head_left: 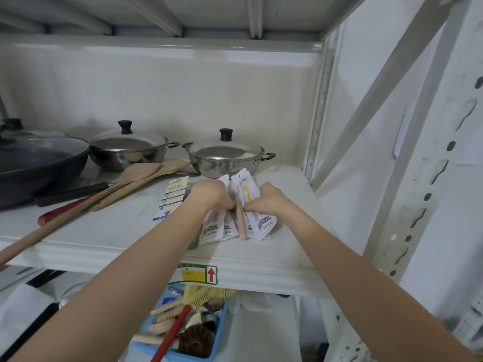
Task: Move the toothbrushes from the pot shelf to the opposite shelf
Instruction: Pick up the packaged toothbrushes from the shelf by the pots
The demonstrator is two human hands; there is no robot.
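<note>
Shelf (277,259): white metal, with a label on its front edge.
Left: dark wok (34,163), its handle lying on the shelf.
Back: two lidded steel pots (128,150) side by side.
Middle: wooden spatulas (122,186), a red handle (60,211) and a card (170,199).
Front right: toothbrush packets (261,226) bunched together.

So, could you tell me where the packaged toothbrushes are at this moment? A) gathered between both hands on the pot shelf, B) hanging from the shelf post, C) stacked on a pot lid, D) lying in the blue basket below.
A: the left hand and right hand both clutch the toothbrush packets, which rest on the pot shelf in front of the lidded steel pot.
</note>
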